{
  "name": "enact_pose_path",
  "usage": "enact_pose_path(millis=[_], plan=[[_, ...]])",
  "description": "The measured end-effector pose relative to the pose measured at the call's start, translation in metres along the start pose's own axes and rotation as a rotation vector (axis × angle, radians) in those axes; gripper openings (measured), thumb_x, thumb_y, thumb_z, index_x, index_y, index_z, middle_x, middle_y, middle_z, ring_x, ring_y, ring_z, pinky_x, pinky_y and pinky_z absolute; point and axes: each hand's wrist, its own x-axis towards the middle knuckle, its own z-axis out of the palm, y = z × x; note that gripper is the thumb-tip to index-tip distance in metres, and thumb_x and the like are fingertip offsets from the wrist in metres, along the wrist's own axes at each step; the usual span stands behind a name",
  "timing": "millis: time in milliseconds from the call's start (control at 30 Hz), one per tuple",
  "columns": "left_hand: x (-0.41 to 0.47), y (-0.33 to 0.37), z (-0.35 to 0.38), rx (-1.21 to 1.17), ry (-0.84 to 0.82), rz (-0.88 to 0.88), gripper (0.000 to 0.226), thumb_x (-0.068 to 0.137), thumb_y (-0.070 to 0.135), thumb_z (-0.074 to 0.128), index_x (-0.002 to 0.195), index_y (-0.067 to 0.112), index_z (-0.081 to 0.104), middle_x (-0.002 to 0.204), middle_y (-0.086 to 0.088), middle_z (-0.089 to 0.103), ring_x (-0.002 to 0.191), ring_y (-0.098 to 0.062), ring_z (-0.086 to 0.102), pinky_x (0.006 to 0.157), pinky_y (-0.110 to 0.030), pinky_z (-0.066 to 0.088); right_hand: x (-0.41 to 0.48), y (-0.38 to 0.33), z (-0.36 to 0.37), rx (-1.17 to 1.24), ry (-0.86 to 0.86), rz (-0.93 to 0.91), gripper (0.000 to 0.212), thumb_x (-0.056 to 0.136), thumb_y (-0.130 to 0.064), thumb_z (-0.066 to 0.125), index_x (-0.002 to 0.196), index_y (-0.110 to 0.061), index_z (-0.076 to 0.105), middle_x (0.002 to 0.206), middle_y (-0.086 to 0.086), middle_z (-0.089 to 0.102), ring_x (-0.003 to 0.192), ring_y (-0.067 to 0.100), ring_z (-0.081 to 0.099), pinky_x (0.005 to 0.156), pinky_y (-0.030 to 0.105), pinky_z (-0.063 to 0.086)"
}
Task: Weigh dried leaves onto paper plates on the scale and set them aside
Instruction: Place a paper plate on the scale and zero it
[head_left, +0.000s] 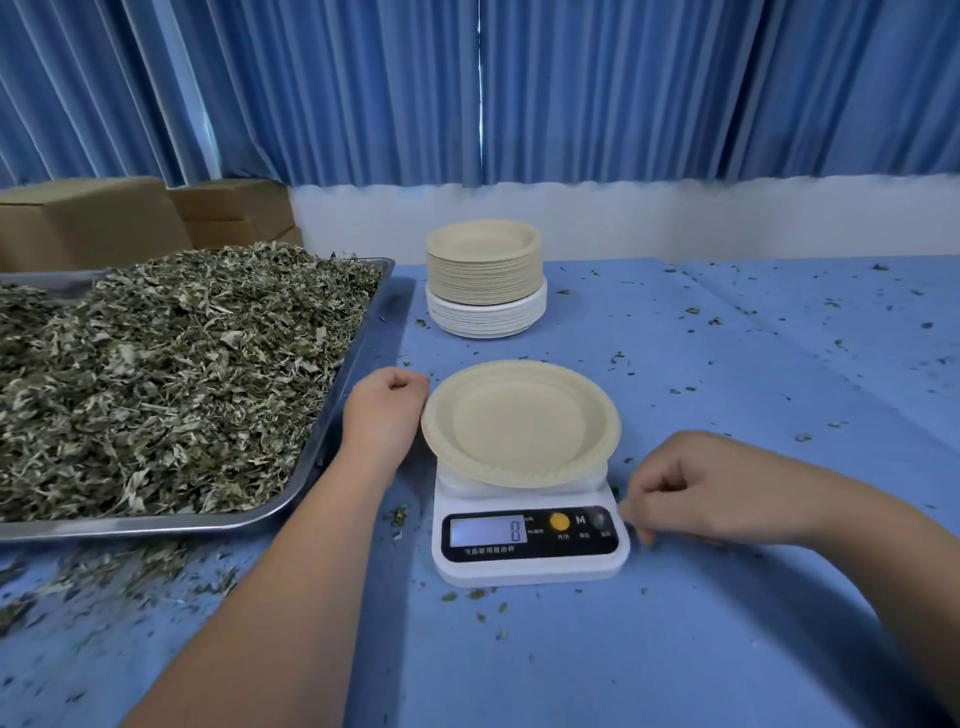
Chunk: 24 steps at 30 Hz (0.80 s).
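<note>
An empty beige paper plate (521, 423) lies on the white digital scale (530, 564), whose display reads 0. My left hand (384, 410) sits just left of the plate with fingers curled under; whether it touches the rim is unclear. My right hand (691, 493) rests on the cloth at the scale's right edge, fingers loosely curled, fingertips by the scale's corner, holding nothing I can see. A big steel tray (358, 338) heaped with dried leaves (171, 374) fills the left side.
A tall stack of beige and white paper plates (485, 278) stands behind the scale. Cardboard boxes (88, 221) sit at the back left. The blue tablecloth (779, 364) carries scattered leaf crumbs. Blue curtains hang behind.
</note>
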Motion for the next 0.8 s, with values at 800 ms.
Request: enact_pose_path(millis=[800], plan=[[-0.003, 0.004, 0.002, -0.041, -0.003, -0.048, 0.018, 0.091, 0.021, 0.055, 0.081, 0.021, 0.070, 0.088, 0.002, 0.071, 0.085, -0.022, 0.065, 0.074, -0.037, 0.054, 0.010, -0.013, 0.011, 0.085, -0.075, 0.180, 0.042, 0.087, -0.039, 0.058, 0.054, -0.016, 0.069, 0.046, 0.001, 0.057, 0.037, 0.013, 0.037, 0.045, 0.018, 0.035]])
